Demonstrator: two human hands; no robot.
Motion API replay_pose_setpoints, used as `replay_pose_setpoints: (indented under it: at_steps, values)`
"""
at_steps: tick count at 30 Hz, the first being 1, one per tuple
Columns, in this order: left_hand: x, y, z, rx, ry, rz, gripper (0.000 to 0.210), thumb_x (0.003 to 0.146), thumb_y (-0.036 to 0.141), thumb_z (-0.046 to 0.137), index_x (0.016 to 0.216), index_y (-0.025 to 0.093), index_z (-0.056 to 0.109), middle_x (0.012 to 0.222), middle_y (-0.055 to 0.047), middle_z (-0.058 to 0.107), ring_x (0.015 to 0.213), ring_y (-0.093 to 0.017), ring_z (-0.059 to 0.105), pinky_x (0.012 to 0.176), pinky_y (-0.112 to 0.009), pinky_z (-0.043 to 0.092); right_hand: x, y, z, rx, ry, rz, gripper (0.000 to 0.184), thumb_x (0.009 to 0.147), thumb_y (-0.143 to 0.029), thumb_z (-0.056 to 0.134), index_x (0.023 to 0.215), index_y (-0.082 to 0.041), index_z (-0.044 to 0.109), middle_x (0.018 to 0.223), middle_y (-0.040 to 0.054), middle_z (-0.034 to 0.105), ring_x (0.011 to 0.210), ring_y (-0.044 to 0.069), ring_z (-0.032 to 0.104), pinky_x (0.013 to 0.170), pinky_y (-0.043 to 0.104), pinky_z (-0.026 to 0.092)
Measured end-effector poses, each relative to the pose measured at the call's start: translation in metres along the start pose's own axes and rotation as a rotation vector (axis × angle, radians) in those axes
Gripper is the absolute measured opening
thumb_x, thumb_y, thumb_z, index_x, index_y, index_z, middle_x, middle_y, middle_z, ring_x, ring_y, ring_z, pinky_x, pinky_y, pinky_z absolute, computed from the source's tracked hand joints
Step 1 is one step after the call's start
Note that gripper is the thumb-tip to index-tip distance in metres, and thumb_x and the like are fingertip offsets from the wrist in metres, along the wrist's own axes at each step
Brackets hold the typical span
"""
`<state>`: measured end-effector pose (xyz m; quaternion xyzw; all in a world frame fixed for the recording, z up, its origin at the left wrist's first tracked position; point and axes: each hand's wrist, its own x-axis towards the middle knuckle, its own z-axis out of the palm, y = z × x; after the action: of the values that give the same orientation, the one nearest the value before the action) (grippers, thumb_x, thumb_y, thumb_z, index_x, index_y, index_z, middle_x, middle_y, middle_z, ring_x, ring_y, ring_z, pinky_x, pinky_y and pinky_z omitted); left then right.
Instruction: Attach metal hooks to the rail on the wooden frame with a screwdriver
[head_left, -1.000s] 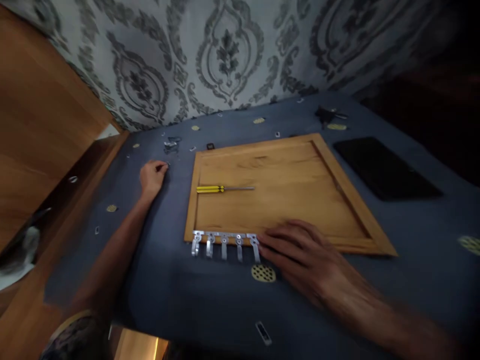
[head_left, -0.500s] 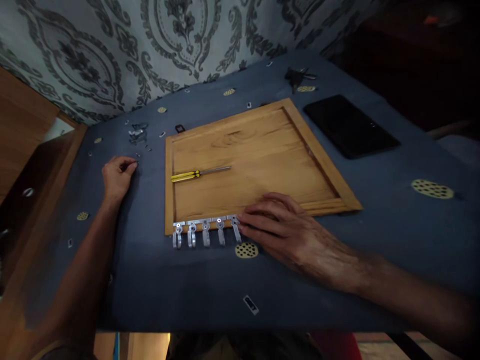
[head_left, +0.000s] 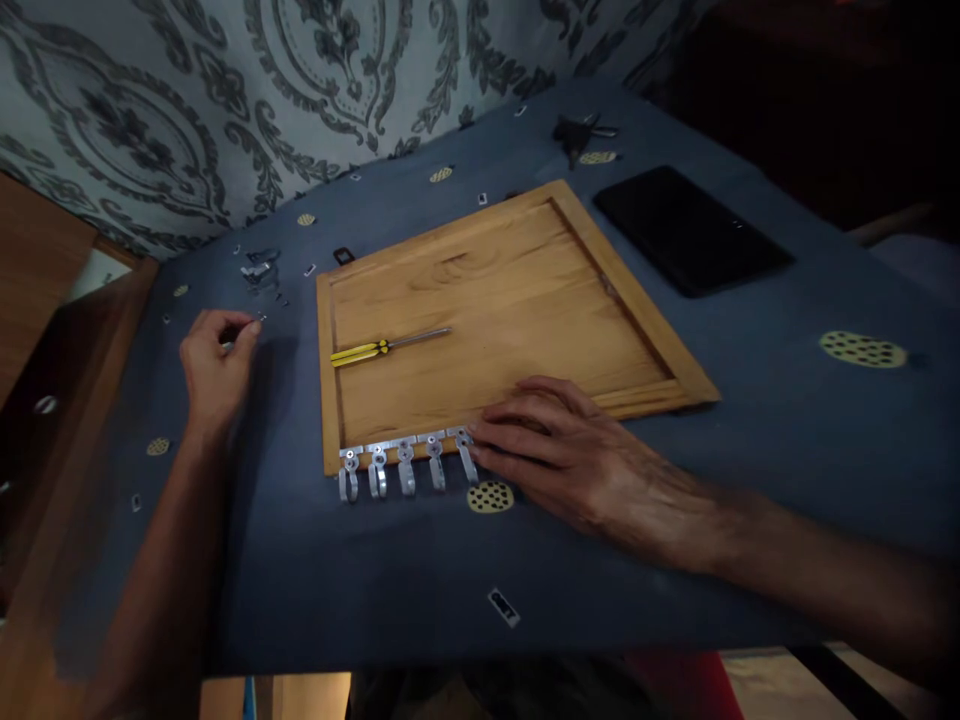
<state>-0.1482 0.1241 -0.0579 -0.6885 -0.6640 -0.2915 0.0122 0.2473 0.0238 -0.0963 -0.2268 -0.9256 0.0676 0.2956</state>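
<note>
Left hand (head_left: 217, 365) has thumb and forefinger pressed together at a small metal bit (head_left: 262, 317), held or merely touched unclear; hook rail (head_left: 406, 452) lies rightward, bodyward, long axis along wooden board's (head_left: 517, 310) near edge, right hand (head_left: 581, 460) nearer, fingers extended at its right end.

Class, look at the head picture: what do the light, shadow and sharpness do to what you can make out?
Head view: dim overall, the upper right corner sinking into near black; the metal hooks catch pale glints; a soft shadow lies on the blue cloth beside the left forearm; the small piece by the left hand is too tiny to identify.
</note>
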Motion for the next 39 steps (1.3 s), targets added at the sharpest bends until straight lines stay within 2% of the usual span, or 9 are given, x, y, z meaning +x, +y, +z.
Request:
replay_pose_setpoints:
  at_steps: [2, 4, 6, 9, 13, 17, 21, 39]
  values:
    - [-0.005, 0.027, -0.002, -0.04, -0.051, 0.085, 0.026, 0.092, 0.041, 0.055, 0.093, 0.017, 0.065, 0.089, 0.002, 0.059, 0.088, -0.015, 0.061, 0.078, -0.034, 0.042, 0.0, 0.001, 0.001, -0.009, -0.002, -0.001, 0.029, 0.105, -0.019, 0.041, 0.114, -0.017, 0.069, 0.113, 0.0048, 0.076, 0.109, 0.021, 0.062, 0.102, 0.047, 0.046]
    - [-0.012, 0.058, -0.002, -0.094, -0.081, 0.175, 0.018, 0.09, 0.036, 0.06, 0.088, 0.019, 0.065, 0.086, 0.002, 0.062, 0.084, -0.015, 0.061, 0.076, -0.033, 0.045, -0.001, 0.001, 0.002, -0.012, 0.002, -0.002, 0.03, 0.105, -0.019, 0.04, 0.114, -0.017, 0.069, 0.112, 0.005, 0.076, 0.108, 0.021, 0.062, 0.101, 0.047, 0.047]
    - [-0.021, 0.089, -0.001, -0.168, -0.163, 0.273, 0.011, 0.09, 0.031, 0.061, 0.086, 0.021, 0.064, 0.084, 0.001, 0.065, 0.083, -0.016, 0.062, 0.076, -0.032, 0.047, -0.001, 0.002, 0.003, -0.012, 0.018, -0.007, 0.029, 0.105, -0.019, 0.041, 0.113, -0.017, 0.069, 0.111, 0.0055, 0.076, 0.107, 0.021, 0.063, 0.101, 0.047, 0.046]
    - [-0.036, 0.127, 0.001, -0.254, -0.37, 0.383, 0.009, 0.094, 0.026, 0.059, 0.09, 0.02, 0.063, 0.089, -0.001, 0.066, 0.087, -0.017, 0.063, 0.079, -0.03, 0.048, -0.001, 0.002, 0.004, -0.021, 0.032, -0.028, 0.027, 0.103, -0.016, 0.044, 0.114, -0.014, 0.069, 0.112, 0.0068, 0.076, 0.106, 0.022, 0.063, 0.102, 0.046, 0.046]
    - [-0.049, 0.156, 0.002, -0.327, -0.643, 0.488, 0.01, 0.097, 0.022, 0.056, 0.09, 0.018, 0.061, 0.092, -0.002, 0.066, 0.089, -0.016, 0.063, 0.08, -0.029, 0.047, -0.002, 0.002, 0.005, -0.026, 0.059, -0.038, 0.025, 0.101, -0.014, 0.047, 0.115, -0.013, 0.067, 0.112, 0.0071, 0.076, 0.105, 0.023, 0.062, 0.1, 0.045, 0.046]
    - [-0.052, 0.166, 0.007, -0.297, -0.806, 0.542, 0.013, 0.099, 0.019, 0.053, 0.088, 0.018, 0.059, 0.097, -0.003, 0.065, 0.091, -0.017, 0.062, 0.08, -0.03, 0.046, -0.005, 0.004, 0.01, -0.038, 0.038, -0.033, 0.026, 0.102, -0.016, 0.047, 0.118, -0.014, 0.066, 0.117, 0.0071, 0.074, 0.107, 0.024, 0.06, 0.102, 0.047, 0.044]
    - [-0.051, 0.168, 0.013, -0.239, -0.885, 0.552, 0.01, 0.097, 0.015, 0.056, 0.088, 0.017, 0.059, 0.098, -0.003, 0.063, 0.094, -0.018, 0.061, 0.081, -0.029, 0.045, -0.006, 0.004, 0.01, -0.046, 0.052, -0.03, 0.024, 0.102, -0.017, 0.047, 0.118, -0.016, 0.066, 0.116, 0.0061, 0.075, 0.106, 0.024, 0.061, 0.101, 0.047, 0.045]
    - [-0.046, 0.179, 0.015, -0.028, -0.969, 0.62, 0.014, 0.097, 0.016, 0.056, 0.083, 0.017, 0.058, 0.091, -0.002, 0.06, 0.091, -0.02, 0.058, 0.081, -0.033, 0.044, -0.003, 0.001, 0.005, -0.066, 0.05, -0.036, 0.028, 0.102, -0.012, 0.045, 0.115, -0.015, 0.069, 0.113, 0.0063, 0.075, 0.107, 0.023, 0.062, 0.101, 0.047, 0.047]
